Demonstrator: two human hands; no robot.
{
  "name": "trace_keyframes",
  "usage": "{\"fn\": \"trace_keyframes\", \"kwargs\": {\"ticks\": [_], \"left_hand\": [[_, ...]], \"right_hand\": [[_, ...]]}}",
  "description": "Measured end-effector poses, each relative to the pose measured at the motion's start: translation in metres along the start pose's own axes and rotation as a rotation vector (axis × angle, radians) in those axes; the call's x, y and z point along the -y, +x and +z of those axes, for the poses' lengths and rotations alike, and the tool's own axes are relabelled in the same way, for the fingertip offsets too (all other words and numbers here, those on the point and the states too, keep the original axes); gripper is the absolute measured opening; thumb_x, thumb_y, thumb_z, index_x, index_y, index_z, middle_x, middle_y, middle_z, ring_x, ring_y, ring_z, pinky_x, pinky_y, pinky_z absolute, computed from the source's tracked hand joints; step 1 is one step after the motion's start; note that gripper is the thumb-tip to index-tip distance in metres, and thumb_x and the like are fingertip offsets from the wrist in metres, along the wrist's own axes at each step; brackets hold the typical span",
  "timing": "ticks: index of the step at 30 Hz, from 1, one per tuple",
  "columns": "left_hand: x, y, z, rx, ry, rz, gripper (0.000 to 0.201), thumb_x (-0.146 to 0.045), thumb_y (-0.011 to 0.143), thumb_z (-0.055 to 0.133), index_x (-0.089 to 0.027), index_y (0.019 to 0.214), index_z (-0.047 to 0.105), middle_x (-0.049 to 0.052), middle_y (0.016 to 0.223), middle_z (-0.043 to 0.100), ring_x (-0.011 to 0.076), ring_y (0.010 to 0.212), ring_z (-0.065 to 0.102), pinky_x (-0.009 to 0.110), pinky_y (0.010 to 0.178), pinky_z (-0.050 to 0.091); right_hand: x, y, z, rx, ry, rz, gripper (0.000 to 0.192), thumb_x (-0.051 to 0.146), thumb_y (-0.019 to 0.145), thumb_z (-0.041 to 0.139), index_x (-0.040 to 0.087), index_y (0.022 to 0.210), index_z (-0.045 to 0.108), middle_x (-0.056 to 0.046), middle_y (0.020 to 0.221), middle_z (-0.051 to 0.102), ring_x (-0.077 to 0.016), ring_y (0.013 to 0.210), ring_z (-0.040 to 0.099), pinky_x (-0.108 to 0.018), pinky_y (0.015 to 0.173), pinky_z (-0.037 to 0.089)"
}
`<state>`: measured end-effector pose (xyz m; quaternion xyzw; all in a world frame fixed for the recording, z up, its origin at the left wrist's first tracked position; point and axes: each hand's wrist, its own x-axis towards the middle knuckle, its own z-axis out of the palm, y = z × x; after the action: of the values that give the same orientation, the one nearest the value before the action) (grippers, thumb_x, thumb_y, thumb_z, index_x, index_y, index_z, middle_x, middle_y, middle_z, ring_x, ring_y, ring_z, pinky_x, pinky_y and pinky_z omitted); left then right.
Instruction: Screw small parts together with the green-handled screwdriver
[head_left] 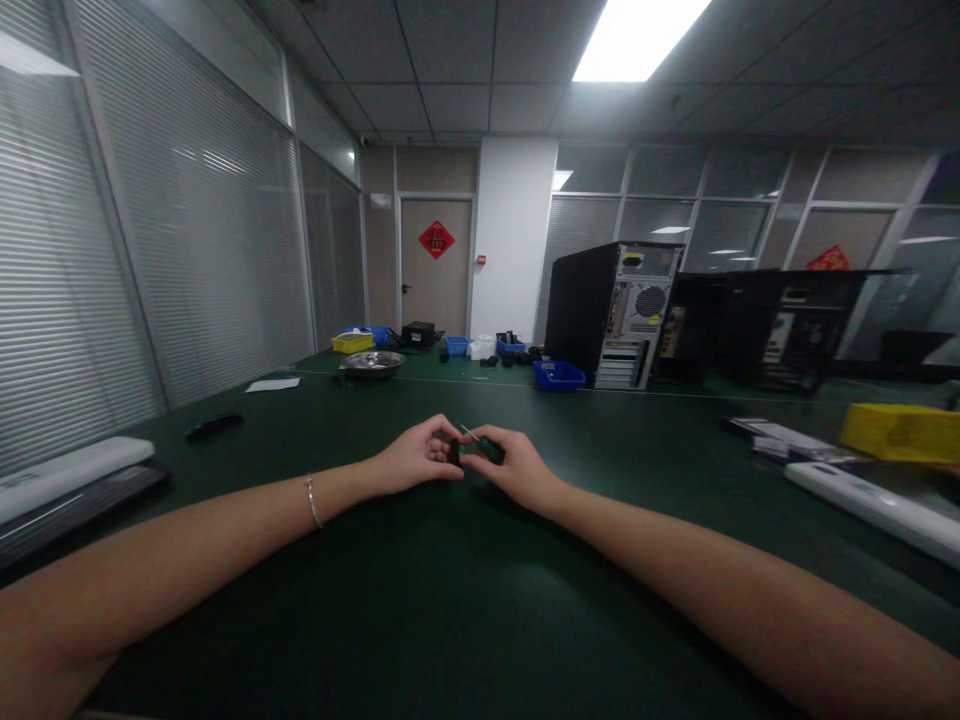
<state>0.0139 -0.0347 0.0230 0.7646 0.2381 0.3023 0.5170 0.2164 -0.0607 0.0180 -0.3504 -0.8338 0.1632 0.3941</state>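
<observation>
Over the green tabletop (480, 620), both hands meet near the middle of the view. My left hand (412, 458) pinches a small dark piece (454, 453) between thumb and fingers; its kind is too small to make out. In my right hand (525, 472) is a small screwdriver (491, 450) with a dark green handle. Its thin metal shaft points up and left, towards the left fingertips. My right thumb and fingertips come close to the dark piece; whether they touch it I cannot tell.
Behind the hands are a metal bowl (373, 364), a white paper (273, 384), a blue bin (559, 376) and a computer tower (585, 315). A dark object (214, 426) lies left. White bars (75, 465) and a yellow bin (900, 432) flank the sides.
</observation>
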Motion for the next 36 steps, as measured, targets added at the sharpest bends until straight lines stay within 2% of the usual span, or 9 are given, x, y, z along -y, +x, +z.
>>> {"fn": "trace_keyframes", "kwargs": {"ticks": [4,9,14,21,26,29,31,35,36], "left_hand": [[0.004,0.002,0.003,-0.041,-0.064,0.036,0.042,-0.013,0.067,0.071,-0.016,0.099,0.045,0.008,0.108,0.057,0.0181,0.089,0.062,0.037,0.078,0.048],[0.002,0.002,0.009,-0.02,-0.141,0.008,0.04,-0.015,0.072,0.068,-0.017,0.102,0.041,0.007,0.092,0.064,0.021,0.084,0.065,0.043,0.079,0.049],[-0.004,0.0,0.014,-0.032,-0.287,0.001,0.04,-0.017,0.073,0.069,-0.017,0.101,0.041,0.008,0.094,0.065,0.0209,0.089,0.064,0.044,0.086,0.046],[-0.004,0.0,0.02,-0.127,-0.235,-0.034,0.028,-0.029,0.079,0.061,-0.017,0.096,0.043,0.004,0.083,0.063,0.0174,0.077,0.063,0.036,0.074,0.048],[0.001,0.004,0.02,-0.145,-0.176,0.046,0.024,-0.03,0.085,0.052,-0.018,0.104,0.045,0.003,0.084,0.06,0.0135,0.07,0.057,0.028,0.064,0.044],[0.004,0.01,0.007,-0.219,-0.133,0.084,0.028,-0.029,0.086,0.048,-0.016,0.111,0.047,0.005,0.086,0.059,0.0117,0.066,0.053,0.025,0.062,0.041],[0.008,0.014,-0.012,-0.327,-0.077,0.098,0.03,-0.03,0.085,0.047,-0.013,0.11,0.052,0.006,0.086,0.059,0.0108,0.063,0.05,0.023,0.058,0.039],[0.02,0.012,-0.068,-0.77,0.056,0.042,0.029,-0.028,0.079,0.051,-0.012,0.1,0.062,0.004,0.075,0.06,0.0106,0.057,0.047,0.021,0.052,0.034],[0.023,0.009,-0.084,-0.84,0.065,0.023,0.028,-0.027,0.078,0.051,-0.011,0.098,0.062,0.003,0.072,0.059,0.0105,0.056,0.046,0.021,0.052,0.034]], "right_hand": [[0.003,-0.001,0.001,-0.057,-0.005,-0.006,0.024,0.028,0.08,0.061,0.018,0.102,0.063,-0.002,0.088,0.067,-0.0162,0.079,0.06,-0.027,0.071,0.044],[0.006,-0.002,-0.002,-0.071,0.002,-0.017,0.024,0.027,0.081,0.06,0.019,0.103,0.063,-0.003,0.091,0.067,-0.0166,0.082,0.061,-0.028,0.073,0.046],[0.007,-0.003,-0.003,-0.066,0.001,-0.042,0.022,0.027,0.083,0.058,0.019,0.103,0.062,-0.004,0.092,0.067,-0.0174,0.084,0.062,-0.029,0.075,0.047],[0.012,-0.004,-0.003,-0.007,-0.043,-0.057,0.023,0.026,0.082,0.059,0.02,0.104,0.063,-0.004,0.092,0.068,-0.0184,0.085,0.063,-0.031,0.078,0.047],[0.012,-0.004,-0.003,-0.033,-0.014,-0.125,0.033,0.023,0.083,0.057,0.022,0.116,0.057,-0.005,0.109,0.064,-0.0184,0.098,0.06,-0.033,0.088,0.045],[0.011,-0.004,-0.002,-0.057,-0.012,-0.114,0.038,0.022,0.084,0.056,0.023,0.122,0.052,-0.006,0.114,0.062,-0.0193,0.102,0.058,-0.035,0.091,0.044],[0.011,-0.006,-0.001,-0.056,-0.035,-0.099,0.036,0.024,0.083,0.057,0.023,0.119,0.054,-0.006,0.111,0.063,-0.0201,0.1,0.059,-0.036,0.09,0.045],[0.015,-0.01,-0.005,-0.005,-0.066,-0.118,0.032,0.026,0.084,0.056,0.022,0.116,0.057,-0.005,0.107,0.065,-0.0201,0.098,0.06,-0.037,0.088,0.047],[0.016,-0.011,-0.006,0.01,-0.069,-0.127,0.031,0.026,0.084,0.056,0.022,0.115,0.057,-0.005,0.107,0.065,-0.0198,0.097,0.06,-0.036,0.087,0.047]]}}
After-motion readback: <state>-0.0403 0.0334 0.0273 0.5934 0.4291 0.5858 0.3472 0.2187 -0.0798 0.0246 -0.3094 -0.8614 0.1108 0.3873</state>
